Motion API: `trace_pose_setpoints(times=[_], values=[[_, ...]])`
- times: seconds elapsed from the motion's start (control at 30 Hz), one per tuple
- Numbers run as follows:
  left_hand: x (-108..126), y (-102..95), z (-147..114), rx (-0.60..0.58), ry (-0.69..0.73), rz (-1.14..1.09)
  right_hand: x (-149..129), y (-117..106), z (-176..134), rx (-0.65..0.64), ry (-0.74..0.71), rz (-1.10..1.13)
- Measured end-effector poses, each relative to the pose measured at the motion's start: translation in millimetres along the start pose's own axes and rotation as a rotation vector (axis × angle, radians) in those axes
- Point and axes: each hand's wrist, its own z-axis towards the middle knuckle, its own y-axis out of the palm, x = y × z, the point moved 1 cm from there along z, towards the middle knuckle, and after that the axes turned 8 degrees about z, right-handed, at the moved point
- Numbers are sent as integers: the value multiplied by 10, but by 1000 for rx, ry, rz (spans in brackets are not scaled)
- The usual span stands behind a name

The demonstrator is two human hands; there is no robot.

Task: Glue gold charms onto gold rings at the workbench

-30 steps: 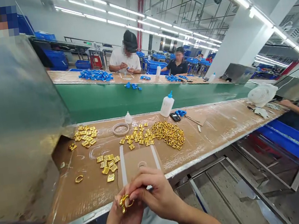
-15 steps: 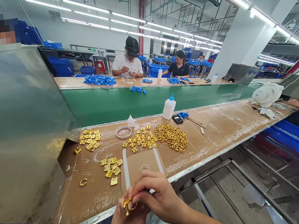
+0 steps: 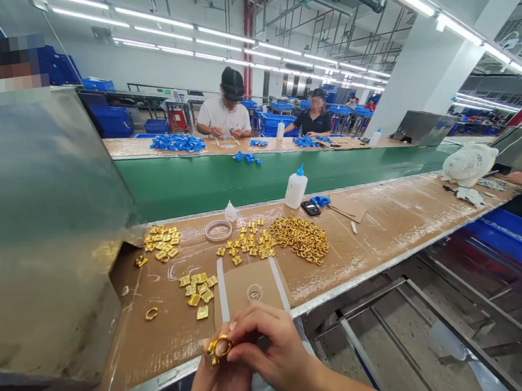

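Note:
A gold ring (image 3: 222,338) is held between both hands over the bench's front edge. My left hand (image 3: 217,385) has its fingers closed round one side of it, where a gold piece seems to sit on the band. From the right, my right hand (image 3: 270,350) pinches the band between thumb and finger. Just beyond the hands, a small round clear cup (image 3: 254,293) stands on a cardboard pad (image 3: 233,281) edged with white tape. A heap of gold rings (image 3: 302,238) lies behind the pad to the right, with flat gold square pieces (image 3: 250,241) beside it.
More gold squares (image 3: 199,288) and a single ring (image 3: 151,313) lie to the left, near a metal housing (image 3: 48,247). A tape roll (image 3: 218,230), a blue-capped bottle (image 3: 295,190) and a fan (image 3: 469,165) stand farther back. Co-workers sit beyond the green belt (image 3: 202,180).
My right fingers have shifted back a little, so more of the ring shows between the hands. The clear cup on the pad is now less covered. The view has moved slightly.

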Motion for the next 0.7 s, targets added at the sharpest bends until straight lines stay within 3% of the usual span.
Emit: trace_pose_setpoints(times=[0.17, 0.7], values=[[-29, -42, -9, -54, -10, -8, -6, 34, -32, 43, -67, -10], [-6, 102, -52, -32, 50, -48, -21, 90, -29, 64, -69, 22]])
